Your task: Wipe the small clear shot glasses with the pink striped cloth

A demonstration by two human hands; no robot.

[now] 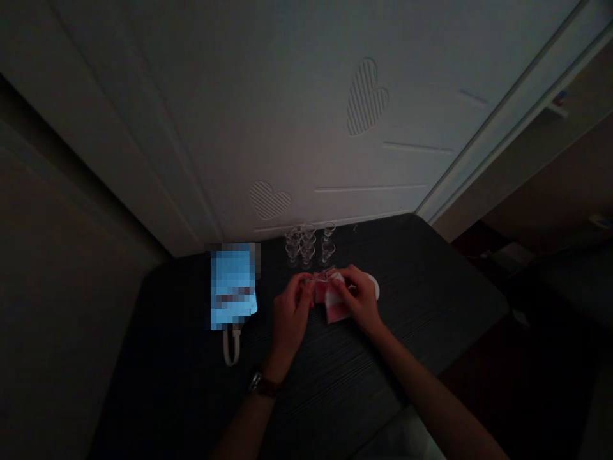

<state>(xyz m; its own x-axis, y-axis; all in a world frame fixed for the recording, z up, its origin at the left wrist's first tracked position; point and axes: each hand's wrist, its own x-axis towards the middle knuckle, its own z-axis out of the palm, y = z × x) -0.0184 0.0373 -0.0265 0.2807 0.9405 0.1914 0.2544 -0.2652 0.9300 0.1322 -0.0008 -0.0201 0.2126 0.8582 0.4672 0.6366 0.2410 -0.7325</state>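
The scene is dim. Over a dark table (431, 300), my left hand (291, 313) and my right hand (359, 295) meet around a small clear glass (322, 278) and a pink cloth (334, 305). The left fingers are curled on the glass's left side. My right hand presses the cloth against the glass, fingers closed on it. A watch sits on my left wrist (262, 384).
Several small stemmed glasses (309, 246) stand in a cluster at the table's back edge against a white panelled wall (335, 128). A white round object (374, 287) lies behind my right hand. A blurred blue object (233, 287) with a white loop handle (230, 348) lies at left.
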